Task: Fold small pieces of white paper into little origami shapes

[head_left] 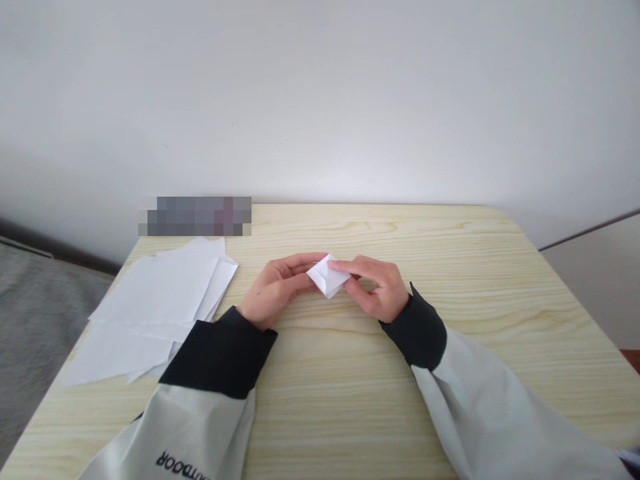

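Left hand (273, 288) and right hand (380, 287) are both pinching a small folded white paper (327, 277), one from each side; it's over the middle of the wooden table (340, 393), can't tell if it's touching; light grey sleeves (200, 423) with black cuffs (217, 363) cross the table; loose white sheets (160, 290) overlap on the table's left side; pixelated patch (197, 217) at its far left corner, white wall (320, 100) behind it.

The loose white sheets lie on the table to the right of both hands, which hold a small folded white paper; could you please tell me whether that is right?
Not quite: the head view shows the loose white sheets on the table to the left of both hands. The left hand and right hand do hold the small folded white paper.
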Motion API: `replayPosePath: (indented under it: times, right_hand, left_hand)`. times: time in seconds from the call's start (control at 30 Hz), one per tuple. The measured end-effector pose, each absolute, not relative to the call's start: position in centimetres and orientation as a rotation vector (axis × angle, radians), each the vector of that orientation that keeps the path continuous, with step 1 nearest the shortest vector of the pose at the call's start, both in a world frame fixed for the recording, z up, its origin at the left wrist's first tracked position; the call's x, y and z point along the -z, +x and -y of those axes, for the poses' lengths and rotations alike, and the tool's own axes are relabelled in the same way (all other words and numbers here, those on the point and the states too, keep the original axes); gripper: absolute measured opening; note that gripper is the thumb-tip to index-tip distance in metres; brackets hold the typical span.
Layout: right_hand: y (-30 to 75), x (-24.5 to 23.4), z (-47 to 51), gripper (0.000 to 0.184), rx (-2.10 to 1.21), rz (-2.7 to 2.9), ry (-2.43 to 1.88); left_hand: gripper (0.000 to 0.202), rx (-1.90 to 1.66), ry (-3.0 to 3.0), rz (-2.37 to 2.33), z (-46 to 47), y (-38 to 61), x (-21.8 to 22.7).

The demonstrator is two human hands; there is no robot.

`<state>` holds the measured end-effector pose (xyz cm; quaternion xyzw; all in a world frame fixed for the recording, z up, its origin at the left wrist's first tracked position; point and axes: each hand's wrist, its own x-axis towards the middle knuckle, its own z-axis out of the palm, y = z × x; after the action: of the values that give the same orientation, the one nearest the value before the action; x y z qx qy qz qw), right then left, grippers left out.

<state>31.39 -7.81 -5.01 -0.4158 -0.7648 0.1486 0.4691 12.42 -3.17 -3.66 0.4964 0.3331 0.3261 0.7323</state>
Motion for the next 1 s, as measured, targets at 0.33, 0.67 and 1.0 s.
replayPosePath:
  times: [0.33,0.67,1.0]
  right_hand:
    - [31.66,4.68,7.71,0.035,-0.403,1.919,-0.94]
    - [31.62,4.78,7.73,0.032,-0.396,1.917,-0.957]
    - [31.55,4.71,7.9,0.03,-0.448,1.851,-1.087]
  left_hand:
    - [0.04,-0.685,1.043,-0.69,3.41,12.43,3.36]
    - [0.032,-0.661,1.002,-0.693,3.38,12.48,3.66]
    - [0.035,-0.713,1.063,-0.713,3.38,12.53,3.61]
